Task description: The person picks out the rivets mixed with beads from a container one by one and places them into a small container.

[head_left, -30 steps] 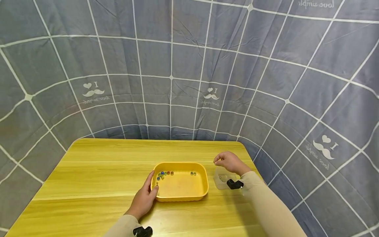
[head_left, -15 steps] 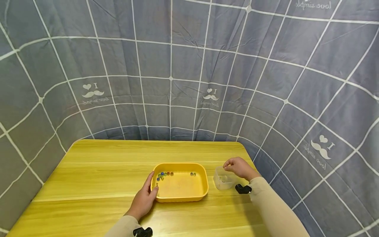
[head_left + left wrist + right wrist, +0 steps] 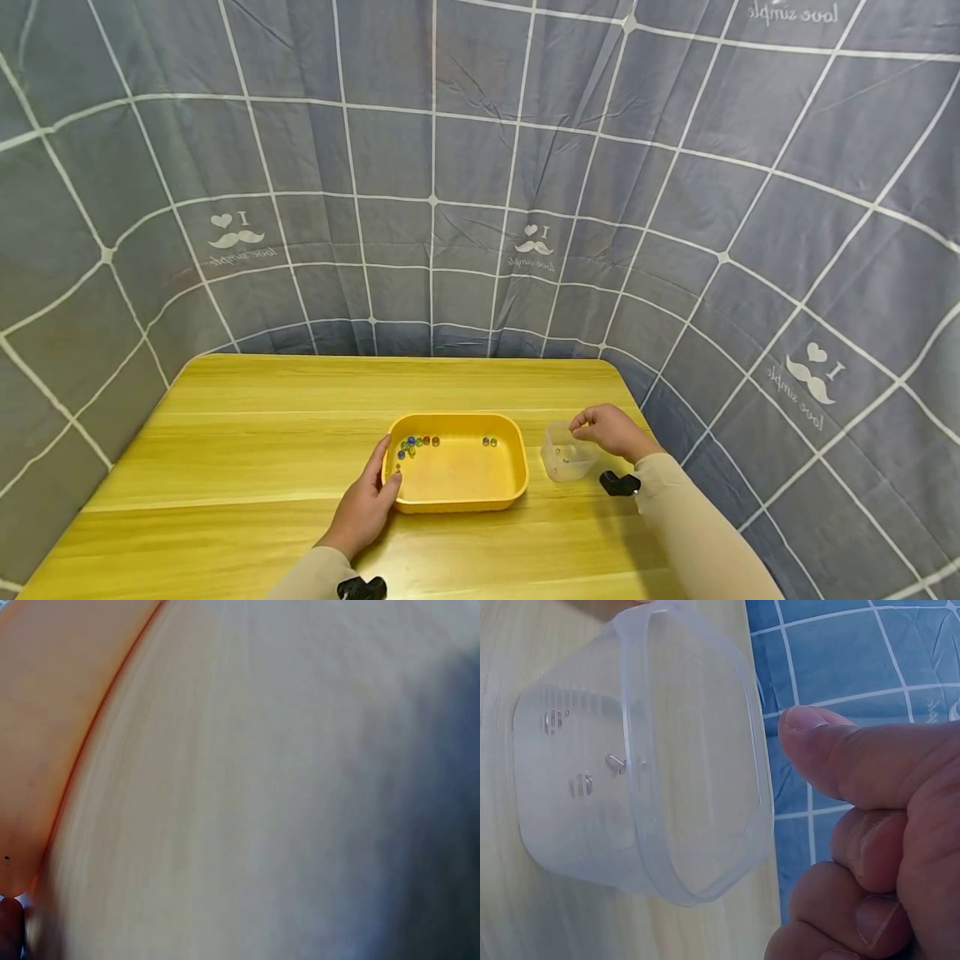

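Note:
My left hand [image 3: 362, 507] grips the left side of a yellow tray [image 3: 457, 477], thumb over the rim. In the left wrist view, only the tray's wall [image 3: 64, 712] and a bit of a finger [image 3: 10, 927] show. Several coloured glass marbles [image 3: 411, 441] lie in the tray's far left corner, and a pair of marbles [image 3: 489, 442] sits farther right. Over the right edge of a clear plastic box [image 3: 558, 467] is my right hand [image 3: 613, 431], fingers curled, thumb near the index finger. Nothing shows in its fingers. Small shiny metal pieces [image 3: 615, 763] are inside the box.
Tray and box stand side by side on a yellow wood-grain table [image 3: 225, 450]. A grey-blue checked curtain [image 3: 472, 167] hangs behind and around the table. Its right edge runs close to my right hand.
My right hand has moved right and slightly nearer, from above the box's far side to its right edge, uncovering more of the box. The left hand and tray stay put.

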Tool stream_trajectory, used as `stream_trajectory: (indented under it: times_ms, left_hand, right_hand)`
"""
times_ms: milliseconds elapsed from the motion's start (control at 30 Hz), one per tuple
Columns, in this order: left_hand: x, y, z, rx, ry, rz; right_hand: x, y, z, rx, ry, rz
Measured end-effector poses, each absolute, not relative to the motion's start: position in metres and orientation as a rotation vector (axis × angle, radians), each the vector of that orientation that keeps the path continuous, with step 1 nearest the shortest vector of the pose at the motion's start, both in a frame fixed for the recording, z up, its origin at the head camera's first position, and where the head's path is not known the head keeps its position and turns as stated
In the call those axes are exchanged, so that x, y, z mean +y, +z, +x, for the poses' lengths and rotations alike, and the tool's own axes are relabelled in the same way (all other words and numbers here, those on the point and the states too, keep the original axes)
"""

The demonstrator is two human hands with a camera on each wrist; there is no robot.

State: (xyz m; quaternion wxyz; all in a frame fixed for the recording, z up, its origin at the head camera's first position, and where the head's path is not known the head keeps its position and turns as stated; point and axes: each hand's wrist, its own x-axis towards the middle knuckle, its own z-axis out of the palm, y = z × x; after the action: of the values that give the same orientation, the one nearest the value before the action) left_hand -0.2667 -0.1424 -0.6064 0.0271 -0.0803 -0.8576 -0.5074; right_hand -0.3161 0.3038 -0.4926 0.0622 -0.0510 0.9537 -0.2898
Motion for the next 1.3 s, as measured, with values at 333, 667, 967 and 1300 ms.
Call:
stream_trajectory:
  times_ms: [333,667,967,1300]
  left_hand:
    - [-0.143,-0.605,-0.264,-2.66,-1.563,-0.252]
    - [-0.146,-0.608,-0.263,-2.653,-1.551,-0.258]
    - [-0.143,-0.607,-0.265,-2.658,-1.556,-0.242]
    - [-0.134,-0.608,-0.273,-2.647,-1.583,-0.224]
  right_hand:
    - [0.301,-0.494,-0.314,2.861,-0.894,-0.121]
    - [0.299,-0.496,-0.309,2.864,-0.916,-0.113]
    - [0.3,-0.495,-0.315,2.856,-0.914,-0.124]
    - [0.306,-0.49,-0.329,2.84,-0.927,-0.146]
